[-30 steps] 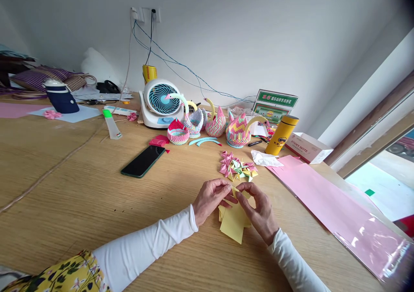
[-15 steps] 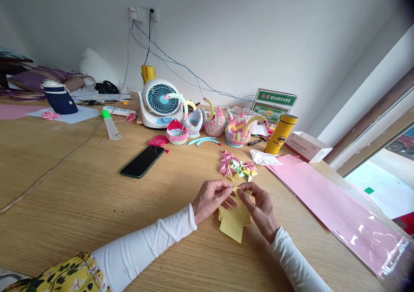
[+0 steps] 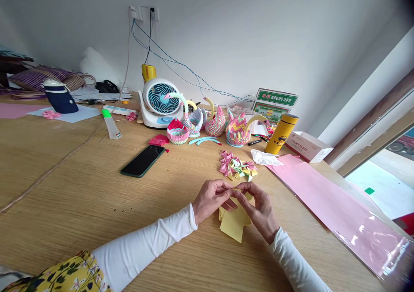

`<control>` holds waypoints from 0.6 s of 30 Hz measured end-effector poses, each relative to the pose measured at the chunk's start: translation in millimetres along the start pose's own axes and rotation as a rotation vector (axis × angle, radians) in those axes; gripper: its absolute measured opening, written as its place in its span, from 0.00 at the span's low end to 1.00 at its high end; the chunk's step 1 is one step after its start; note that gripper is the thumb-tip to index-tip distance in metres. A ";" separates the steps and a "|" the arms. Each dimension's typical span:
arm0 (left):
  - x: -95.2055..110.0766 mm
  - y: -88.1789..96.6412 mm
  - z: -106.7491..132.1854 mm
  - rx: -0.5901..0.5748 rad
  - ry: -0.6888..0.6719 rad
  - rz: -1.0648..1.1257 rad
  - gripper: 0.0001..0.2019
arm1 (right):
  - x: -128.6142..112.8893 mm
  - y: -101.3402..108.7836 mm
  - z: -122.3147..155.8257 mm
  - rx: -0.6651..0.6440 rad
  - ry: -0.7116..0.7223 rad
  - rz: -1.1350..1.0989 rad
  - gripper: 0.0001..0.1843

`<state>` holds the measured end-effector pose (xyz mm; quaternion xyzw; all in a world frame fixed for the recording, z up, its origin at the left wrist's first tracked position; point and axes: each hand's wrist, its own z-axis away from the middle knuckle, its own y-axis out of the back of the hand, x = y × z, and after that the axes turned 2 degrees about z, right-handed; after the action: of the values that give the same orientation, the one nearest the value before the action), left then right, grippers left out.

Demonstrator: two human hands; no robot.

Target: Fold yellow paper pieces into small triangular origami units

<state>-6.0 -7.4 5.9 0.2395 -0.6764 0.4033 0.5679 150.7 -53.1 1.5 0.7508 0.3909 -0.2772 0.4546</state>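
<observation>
My left hand [image 3: 211, 198] and my right hand [image 3: 258, 208] meet fingertip to fingertip just above the wooden table [image 3: 80, 197]. Both pinch a small piece of yellow paper [image 3: 238, 191] between them. Under the hands lies a small stack of yellow paper sheets [image 3: 233, 224]. Just beyond the fingers sits a pile of folded paper pieces [image 3: 236, 167] in pink, yellow and green.
A black phone [image 3: 142, 161] lies to the left. Farther back stand several paper swans [image 3: 207, 124], a small fan [image 3: 158, 103], a yellow flask [image 3: 281, 134] and a sticky-note box [image 3: 307, 146]. A long pink sheet [image 3: 336, 210] runs along the right edge.
The hands have stayed in place over the yellow stack; the fingers have closed tighter on the small yellow piece, which shows less between them.
</observation>
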 end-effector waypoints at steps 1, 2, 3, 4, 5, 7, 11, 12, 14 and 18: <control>-0.6 -0.2 -0.1 -0.001 -0.008 -0.020 0.21 | -0.6 -0.3 0.0 0.010 0.016 0.027 0.08; -1.1 -0.4 -0.1 -0.001 -0.012 -0.037 0.20 | -1.1 -0.5 -0.1 0.021 0.038 0.057 0.07; -1.5 -0.7 -0.2 -0.001 -0.009 -0.045 0.20 | -1.4 -0.6 -0.3 0.034 0.066 0.089 0.07; -1.7 -1.1 -0.2 -0.004 0.000 -0.046 0.20 | -1.5 -0.7 -0.5 0.047 0.096 0.121 0.06; -1.9 -1.4 -0.2 -0.008 0.014 -0.039 0.20 | -1.5 -0.7 -0.7 0.061 0.126 0.149 0.06; -2.3 -1.7 -0.5 -0.013 0.040 -0.007 0.19 | -1.0 -0.8 -1.2 0.079 0.174 0.189 0.06; -3.7 -1.7 -1.2 -0.009 0.067 0.052 0.19 | 0.8 -1.2 -1.4 0.086 0.237 0.225 0.05; -4.0 -1.7 -1.2 -0.007 0.075 0.067 0.19 | 1.2 -1.2 -1.2 0.089 0.253 0.238 0.05; -4.2 -2.0 -0.9 0.001 0.098 0.099 0.19 | 1.2 -0.7 -0.8 0.094 0.288 0.272 0.05; -3.0 -3.0 0.6 0.027 0.146 0.157 0.19 | -0.2 2.4 -0.6 0.087 0.389 0.366 0.05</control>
<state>-3.2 -9.9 3.9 0.1632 -0.6445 0.4721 0.5789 152.7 -53.3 3.0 0.8670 0.3163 -0.0576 0.3807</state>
